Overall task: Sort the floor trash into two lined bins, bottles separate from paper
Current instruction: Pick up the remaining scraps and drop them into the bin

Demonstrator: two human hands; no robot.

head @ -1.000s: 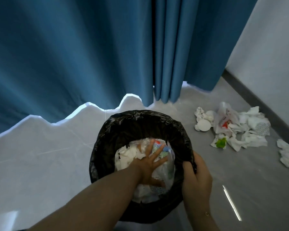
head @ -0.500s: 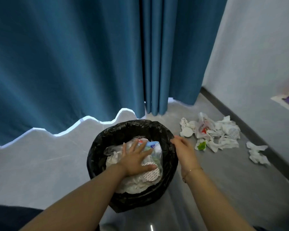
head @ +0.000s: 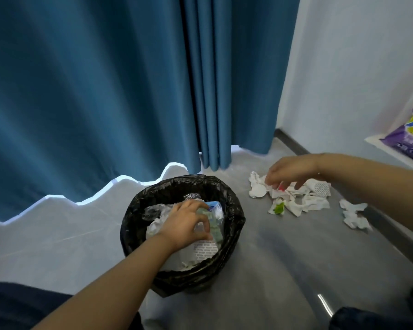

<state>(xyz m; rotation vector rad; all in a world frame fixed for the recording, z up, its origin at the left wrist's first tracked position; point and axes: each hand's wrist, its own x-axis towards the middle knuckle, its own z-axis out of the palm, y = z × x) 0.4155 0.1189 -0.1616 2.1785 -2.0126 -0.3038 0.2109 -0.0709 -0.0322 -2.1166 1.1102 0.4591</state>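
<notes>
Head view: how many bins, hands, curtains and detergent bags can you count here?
Bins: 1, the black-lined bin.
Hands: 2, the left hand in the bin, the right hand over the paper scraps.
Curtains: 1, the blue curtain.
Detergent bags: 1, the purple bag.
Total: 5.

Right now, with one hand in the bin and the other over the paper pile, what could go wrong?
The bin already holds paper mixed with clear plastic, so sorting may already be muddled. The left hand pressing down could drag the loose black liner off the rim. The right hand may miss the scrap lying apart.
</notes>
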